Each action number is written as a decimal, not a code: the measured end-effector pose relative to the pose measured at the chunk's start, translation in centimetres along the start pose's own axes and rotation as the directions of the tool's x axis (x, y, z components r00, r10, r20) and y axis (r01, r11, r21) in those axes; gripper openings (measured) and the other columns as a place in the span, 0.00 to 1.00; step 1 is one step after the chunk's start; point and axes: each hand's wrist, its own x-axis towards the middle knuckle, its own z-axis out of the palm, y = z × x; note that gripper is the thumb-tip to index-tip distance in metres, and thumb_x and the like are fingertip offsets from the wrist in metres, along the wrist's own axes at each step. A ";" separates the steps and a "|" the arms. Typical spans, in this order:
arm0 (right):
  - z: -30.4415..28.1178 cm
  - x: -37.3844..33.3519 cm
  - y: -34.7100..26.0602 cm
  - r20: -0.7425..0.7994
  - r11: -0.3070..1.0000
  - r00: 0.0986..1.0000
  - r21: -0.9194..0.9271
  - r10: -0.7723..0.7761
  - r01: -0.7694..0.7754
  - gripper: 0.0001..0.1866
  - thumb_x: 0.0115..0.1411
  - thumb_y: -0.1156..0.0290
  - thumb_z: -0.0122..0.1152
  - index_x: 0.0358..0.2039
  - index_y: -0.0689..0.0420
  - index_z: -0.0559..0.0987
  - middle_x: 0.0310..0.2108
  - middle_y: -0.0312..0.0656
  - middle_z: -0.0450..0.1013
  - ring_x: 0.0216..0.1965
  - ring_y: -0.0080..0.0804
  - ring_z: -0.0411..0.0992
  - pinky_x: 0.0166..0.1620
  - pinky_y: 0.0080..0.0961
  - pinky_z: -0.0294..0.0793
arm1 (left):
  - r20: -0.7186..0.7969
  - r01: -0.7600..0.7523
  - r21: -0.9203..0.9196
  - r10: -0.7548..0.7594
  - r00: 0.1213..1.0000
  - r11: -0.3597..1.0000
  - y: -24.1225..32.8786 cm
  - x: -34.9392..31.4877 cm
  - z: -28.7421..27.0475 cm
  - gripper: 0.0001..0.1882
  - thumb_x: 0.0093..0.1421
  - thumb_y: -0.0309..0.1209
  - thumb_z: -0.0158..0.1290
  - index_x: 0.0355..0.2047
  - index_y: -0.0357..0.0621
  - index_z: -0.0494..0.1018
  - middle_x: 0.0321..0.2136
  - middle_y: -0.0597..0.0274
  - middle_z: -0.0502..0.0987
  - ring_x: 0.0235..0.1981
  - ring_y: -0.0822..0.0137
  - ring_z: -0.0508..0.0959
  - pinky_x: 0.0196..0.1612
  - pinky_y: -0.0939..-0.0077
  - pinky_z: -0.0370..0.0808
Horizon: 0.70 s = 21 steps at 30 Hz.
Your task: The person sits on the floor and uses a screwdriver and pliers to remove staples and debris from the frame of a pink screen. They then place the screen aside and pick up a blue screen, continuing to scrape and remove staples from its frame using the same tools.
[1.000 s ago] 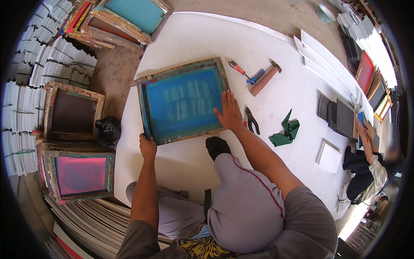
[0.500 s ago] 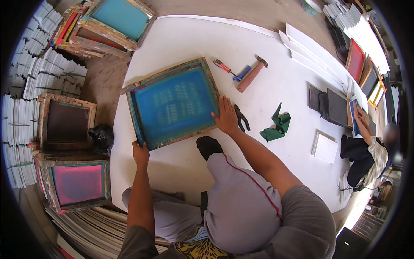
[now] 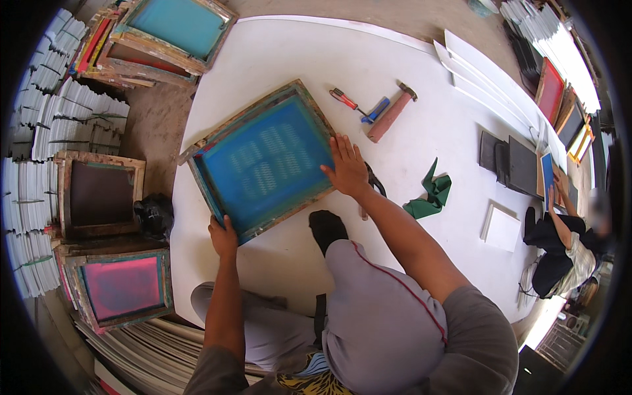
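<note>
Left hand [image 3: 224, 238] gripping near corner of blue screen frame [image 3: 263, 158], right hand [image 3: 347, 168] spread flat on its edge, white sheet [image 3: 408, 164] beneath

pliers [image 3: 374, 181] mostly hidden behind the right hand [image 3: 347, 168], pale print on the blue screen frame [image 3: 263, 159] too blurred to tell, left hand [image 3: 224, 237] fingertips tucked under that frame's edge, stacked frames [image 3: 172, 29] cut off at the top

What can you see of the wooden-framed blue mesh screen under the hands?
The wooden-framed blue mesh screen is a rectangular, worn, paint-stained wood frame around blue mesh that bears pale blocks of pattern. It lies flat and skewed on the white sheet. The left hand grips its near corner; the right hand presses flat on its right edge. Nothing else touches it.
</note>
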 end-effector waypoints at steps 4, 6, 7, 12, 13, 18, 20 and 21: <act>-0.4 0.4 1.1 0.031 0.996 0.995 0.002 -0.092 0.092 0.43 0.73 0.45 0.49 0.77 0.60 0.50 0.77 0.52 0.48 0.78 0.49 0.47 0.75 0.51 0.52 | -0.116 -0.099 0.107 0.111 0.987 0.989 -0.3 -1.3 1.5 0.35 0.69 0.41 0.54 0.68 0.32 0.59 0.61 0.36 0.69 0.65 0.38 0.66 0.67 0.45 0.63; -0.1 1.6 1.9 0.021 0.991 0.993 0.068 -0.118 0.117 0.43 0.73 0.47 0.50 0.77 0.62 0.50 0.77 0.53 0.49 0.77 0.50 0.49 0.74 0.50 0.54 | -0.102 -0.147 0.022 0.148 0.984 0.989 -1.2 -0.9 1.9 0.35 0.69 0.39 0.54 0.69 0.30 0.58 0.63 0.34 0.65 0.67 0.37 0.62 0.69 0.45 0.60; 0.2 2.2 2.1 0.017 0.987 0.991 0.102 -0.129 0.127 0.43 0.73 0.48 0.50 0.77 0.62 0.49 0.77 0.53 0.50 0.77 0.51 0.50 0.74 0.50 0.55 | -0.095 -0.171 -0.019 0.169 0.981 0.985 -1.7 -0.8 2.1 0.35 0.69 0.37 0.54 0.69 0.28 0.57 0.65 0.33 0.63 0.69 0.36 0.61 0.71 0.45 0.58; 0.8 6.4 1.9 0.013 0.974 0.994 0.196 0.112 -0.112 0.40 0.73 0.51 0.51 0.74 0.64 0.53 0.73 0.54 0.57 0.74 0.52 0.56 0.71 0.49 0.59 | -0.090 -0.153 -0.212 0.136 0.987 0.965 -1.2 -0.7 2.8 0.34 0.68 0.31 0.54 0.67 0.24 0.56 0.66 0.31 0.60 0.69 0.33 0.59 0.72 0.45 0.57; 1.0 7.0 1.9 0.028 0.951 0.978 0.230 0.207 -0.208 0.39 0.73 0.52 0.51 0.74 0.64 0.55 0.72 0.54 0.58 0.73 0.51 0.57 0.71 0.48 0.60 | -0.080 -0.153 -0.224 0.138 0.987 0.963 -0.7 -0.5 2.7 0.33 0.68 0.30 0.54 0.67 0.24 0.56 0.66 0.31 0.60 0.69 0.32 0.59 0.72 0.45 0.57; 1.0 7.1 1.6 0.129 0.918 0.983 0.358 0.132 -0.171 0.34 0.71 0.56 0.57 0.71 0.58 0.62 0.69 0.54 0.62 0.70 0.50 0.61 0.69 0.45 0.64 | -0.112 -0.125 -0.355 0.091 0.990 0.926 -1.6 -3.6 3.1 0.34 0.67 0.32 0.55 0.67 0.25 0.57 0.66 0.32 0.60 0.69 0.33 0.58 0.72 0.44 0.56; -0.1 7.4 2.4 0.192 0.885 0.975 0.427 0.113 -0.186 0.34 0.69 0.57 0.60 0.71 0.56 0.63 0.68 0.54 0.63 0.70 0.50 0.62 0.68 0.45 0.64 | -0.103 -0.092 -0.325 0.061 0.993 0.941 -1.6 -5.6 3.2 0.36 0.67 0.35 0.56 0.67 0.25 0.57 0.66 0.32 0.61 0.69 0.33 0.59 0.71 0.43 0.55; -0.3 7.5 4.1 0.177 0.894 0.978 0.414 0.107 -0.173 0.35 0.68 0.57 0.62 0.70 0.55 0.64 0.68 0.53 0.64 0.69 0.50 0.62 0.68 0.45 0.63 | -0.084 -0.072 -0.281 0.050 0.995 0.957 -0.8 -6.6 3.0 0.36 0.67 0.36 0.57 0.67 0.25 0.57 0.66 0.32 0.61 0.69 0.34 0.59 0.71 0.43 0.55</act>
